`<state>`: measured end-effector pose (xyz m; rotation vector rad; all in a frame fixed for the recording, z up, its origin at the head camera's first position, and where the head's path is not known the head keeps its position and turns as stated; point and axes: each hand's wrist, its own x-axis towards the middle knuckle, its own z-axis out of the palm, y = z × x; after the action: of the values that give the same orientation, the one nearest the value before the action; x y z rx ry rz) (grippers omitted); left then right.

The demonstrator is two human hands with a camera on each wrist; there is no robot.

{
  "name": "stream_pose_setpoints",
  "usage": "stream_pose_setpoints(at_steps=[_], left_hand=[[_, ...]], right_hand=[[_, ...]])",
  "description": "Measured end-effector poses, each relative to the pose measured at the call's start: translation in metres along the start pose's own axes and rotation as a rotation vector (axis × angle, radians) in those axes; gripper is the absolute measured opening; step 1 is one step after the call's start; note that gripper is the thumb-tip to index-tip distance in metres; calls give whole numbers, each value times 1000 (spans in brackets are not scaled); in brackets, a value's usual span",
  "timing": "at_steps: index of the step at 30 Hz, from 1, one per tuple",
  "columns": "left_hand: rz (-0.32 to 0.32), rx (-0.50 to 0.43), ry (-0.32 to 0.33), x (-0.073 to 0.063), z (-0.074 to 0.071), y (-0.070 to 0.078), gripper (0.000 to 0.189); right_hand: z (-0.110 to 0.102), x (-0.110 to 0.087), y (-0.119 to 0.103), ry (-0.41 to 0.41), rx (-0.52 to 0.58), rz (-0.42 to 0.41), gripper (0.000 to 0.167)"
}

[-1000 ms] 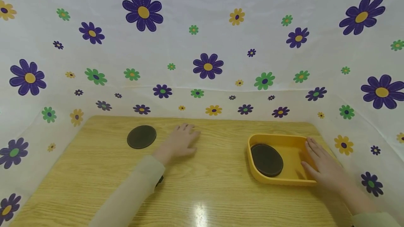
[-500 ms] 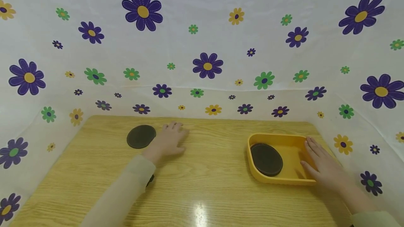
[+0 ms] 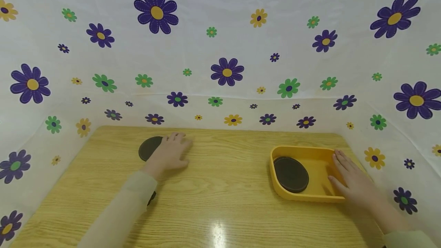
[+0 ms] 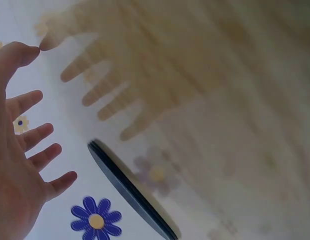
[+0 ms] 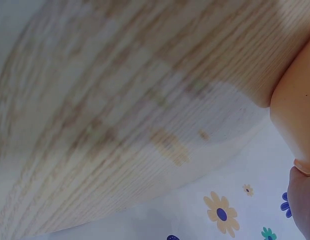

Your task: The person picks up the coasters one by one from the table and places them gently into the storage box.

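Fingers spread and slightly bent, my left hand [image 3: 168, 152] hovers over the table's far left part. It overlaps the right side of a dark, flat, round coaster [image 3: 147, 148] in the head view. The left wrist view shows that coaster [image 4: 130, 187] edge-on, apart from the fingertips, with nothing in the hand. My right hand [image 3: 356, 183] rests on the right end of a yellow tray [image 3: 303, 148], fingers straight along the rim and thumb toward the inside. A second dark coaster [image 3: 291, 174] leans at the tray's left end. Only a bit of the right hand [image 5: 302, 200] shows in the right wrist view.
The wooden table [image 3: 220, 186] is glossy and reflects the hand and flowers. A white flower-print cloth [image 3: 193, 49] stands round its back and both sides. The tray sits close to the table's right edge.
My left hand has moved left across the table, from right of the loose coaster to partly over it. The right hand, tray and both coasters stay put.
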<state>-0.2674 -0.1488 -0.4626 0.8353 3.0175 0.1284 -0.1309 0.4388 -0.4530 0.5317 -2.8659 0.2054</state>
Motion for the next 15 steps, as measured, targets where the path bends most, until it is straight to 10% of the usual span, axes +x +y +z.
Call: stream_pose_setpoints(at_steps=[15], left_hand=[[-68, -25, 72, -22, -2, -28, 66]], right_hand=[[2, -1, 2, 17, -22, -15, 70]])
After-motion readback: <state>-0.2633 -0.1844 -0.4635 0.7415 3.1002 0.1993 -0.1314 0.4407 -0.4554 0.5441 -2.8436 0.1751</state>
